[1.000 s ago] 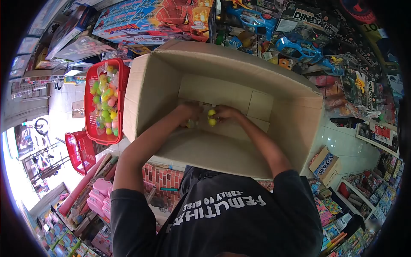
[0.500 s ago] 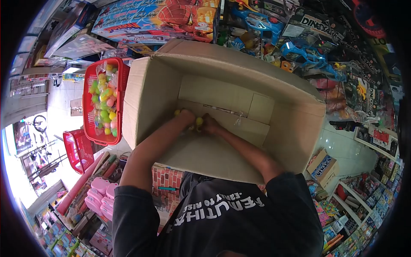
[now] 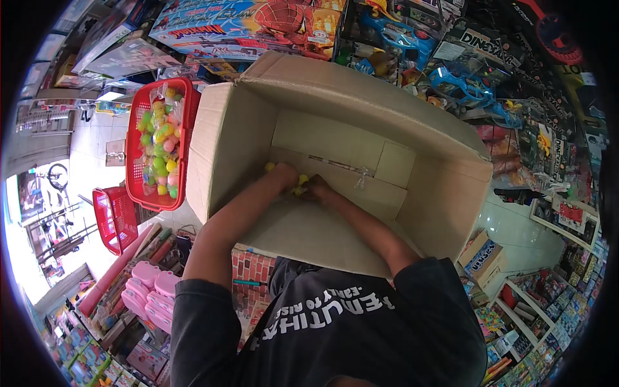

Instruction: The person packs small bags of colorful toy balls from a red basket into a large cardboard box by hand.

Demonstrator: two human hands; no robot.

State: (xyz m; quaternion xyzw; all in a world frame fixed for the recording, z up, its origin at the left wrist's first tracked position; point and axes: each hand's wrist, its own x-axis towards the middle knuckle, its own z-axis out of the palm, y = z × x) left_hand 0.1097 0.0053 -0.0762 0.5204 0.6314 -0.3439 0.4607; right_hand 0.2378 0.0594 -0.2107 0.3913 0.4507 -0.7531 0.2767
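Both my arms reach down into a large open cardboard box (image 3: 219,142). My left hand (image 3: 285,174) and my right hand (image 3: 317,188) meet on the box floor near its left wall. They are closed around a small bunch of yellow toy balls (image 3: 302,180), partly hidden by my fingers. One more yellow ball (image 3: 269,166) shows just left of my left hand. A clear plastic scrap (image 3: 362,175) lies on the floor flaps to the right of my hands.
A red basket (image 3: 134,161) left of the box holds bagged coloured balls (image 3: 158,145). A second red basket (image 3: 109,219) sits below it. Boxed toys (image 3: 245,26) and blue toy guns (image 3: 458,80) line the shelves behind, and pink items (image 3: 149,290) lie at lower left.
My hands have slid left and deeper along the box floor with the yellow balls, which are now more covered by my fingers. The view has shifted slightly.
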